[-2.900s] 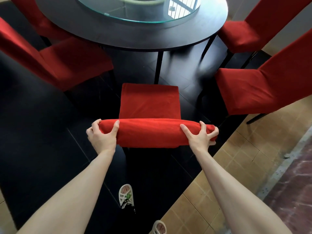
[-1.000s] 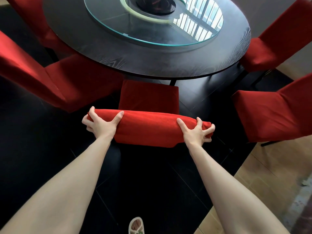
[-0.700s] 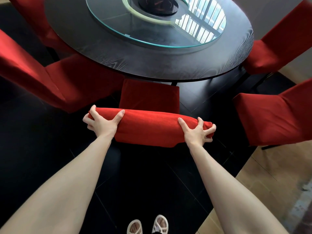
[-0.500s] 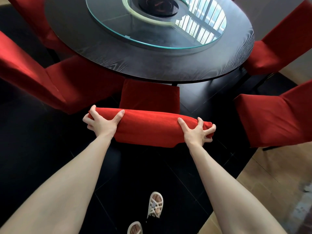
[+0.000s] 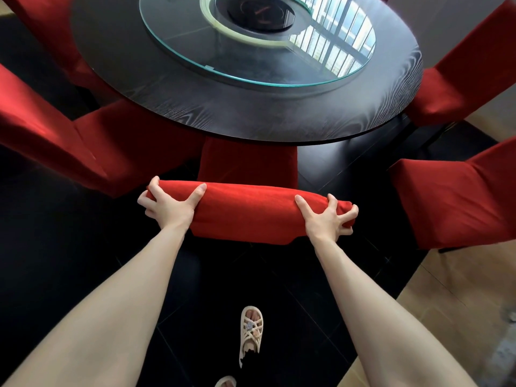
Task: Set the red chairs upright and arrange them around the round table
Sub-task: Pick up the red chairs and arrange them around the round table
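A red chair (image 5: 248, 210) stands upright right in front of me, its seat partly under the edge of the round dark table (image 5: 251, 115). My left hand (image 5: 167, 206) grips the left end of the chair's backrest top, thumb on the near side. My right hand (image 5: 326, 219) grips the right end of the same backrest. Other red chairs stand upright around the table: one at the left (image 5: 69, 141), one at the near right (image 5: 458, 199), one at the far right (image 5: 469, 68).
A glass turntable (image 5: 259, 51) lies on the tabletop. The floor under the table is black; tan tiles (image 5: 452, 317) begin at the lower right. My sandalled foot (image 5: 251, 331) stands behind the chair.
The chair has slid forward with both hands on its backrest, so its seat now reaches under the table edge. My feet have stepped forward behind it.
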The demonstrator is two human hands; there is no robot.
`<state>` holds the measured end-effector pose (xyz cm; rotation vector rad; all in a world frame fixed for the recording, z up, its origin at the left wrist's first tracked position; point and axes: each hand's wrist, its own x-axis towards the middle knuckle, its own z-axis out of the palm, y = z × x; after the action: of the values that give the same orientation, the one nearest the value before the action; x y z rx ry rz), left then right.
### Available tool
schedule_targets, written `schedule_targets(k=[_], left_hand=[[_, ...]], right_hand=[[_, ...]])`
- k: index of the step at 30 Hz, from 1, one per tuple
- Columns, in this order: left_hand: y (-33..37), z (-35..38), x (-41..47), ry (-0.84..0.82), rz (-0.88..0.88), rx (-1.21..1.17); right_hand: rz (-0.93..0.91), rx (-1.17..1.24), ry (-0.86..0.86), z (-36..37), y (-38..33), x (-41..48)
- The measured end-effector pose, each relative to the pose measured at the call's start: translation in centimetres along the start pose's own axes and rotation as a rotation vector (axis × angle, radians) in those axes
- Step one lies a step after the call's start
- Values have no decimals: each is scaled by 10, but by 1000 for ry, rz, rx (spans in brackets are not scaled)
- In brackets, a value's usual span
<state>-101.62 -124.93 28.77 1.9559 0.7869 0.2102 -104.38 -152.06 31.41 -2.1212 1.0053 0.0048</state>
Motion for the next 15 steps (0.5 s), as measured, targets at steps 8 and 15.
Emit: schedule_targets(k=[8,15], left_hand=[[7,6,4,-1,-7,-6],[9,4,3,-16,-20,8]], right_hand=[[-5,-2,4,2,-5,9],[-5,-5,-7,2,-4,11]])
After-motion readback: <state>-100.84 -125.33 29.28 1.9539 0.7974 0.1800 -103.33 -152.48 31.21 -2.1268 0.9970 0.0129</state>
